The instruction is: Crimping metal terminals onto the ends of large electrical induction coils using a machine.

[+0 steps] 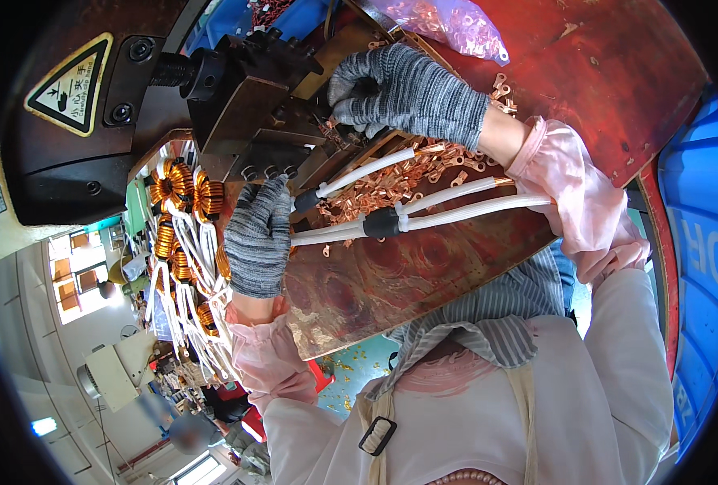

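Note:
My left hand (pixel 259 236), in a grey striped knit glove, is closed around several white sleeved cables (pixel 472 202) at the left end of the board. Black sleeves (pixel 382 222) band the cables, and bare copper wire (pixel 430 149) shows at some ends. My right hand (pixel 407 90), gloved alike, reaches up to the dark metal press head (pixel 246 101). Its thumb and fingertips pinch together beside the press tooling; a coppery bit shows there, too small to name. Loose copper cable lugs (pixel 391 187) lie heaped beneath my right hand, beside the cables.
Copper-wound ring coils (pixel 173 184) with white leads hang left of the board. A clear purple-tinted bag (pixel 460 28) of lugs lies on the red worktop (pixel 601 73). The wooden board (pixel 375 279) ends near my lap. Blue plastic crates (pixel 698 242) stand at the right.

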Action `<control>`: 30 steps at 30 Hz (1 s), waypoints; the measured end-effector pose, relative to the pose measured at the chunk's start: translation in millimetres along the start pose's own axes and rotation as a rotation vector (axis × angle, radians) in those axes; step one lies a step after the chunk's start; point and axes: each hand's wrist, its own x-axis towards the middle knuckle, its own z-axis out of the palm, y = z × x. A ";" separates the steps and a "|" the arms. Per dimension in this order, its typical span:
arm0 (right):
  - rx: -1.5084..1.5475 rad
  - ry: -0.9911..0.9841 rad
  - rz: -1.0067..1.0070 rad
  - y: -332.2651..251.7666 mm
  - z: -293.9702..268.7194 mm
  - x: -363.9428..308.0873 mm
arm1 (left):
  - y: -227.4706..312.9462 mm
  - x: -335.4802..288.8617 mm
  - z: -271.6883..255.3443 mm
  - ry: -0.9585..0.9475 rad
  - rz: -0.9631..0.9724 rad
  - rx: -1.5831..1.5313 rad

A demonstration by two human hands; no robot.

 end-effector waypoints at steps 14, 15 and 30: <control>-0.113 0.185 0.024 -7.1 -1.5 -3.7 | -2.4 1.4 -0.5 0.009 0.079 0.035; -0.118 0.243 -0.025 -5.5 -0.3 -4.5 | -3.6 1.2 -0.4 0.008 0.078 0.035; -0.574 -0.160 -0.095 -30.3 5.7 -73.3 | 0.9 -14.4 -4.6 -0.054 -0.054 -0.004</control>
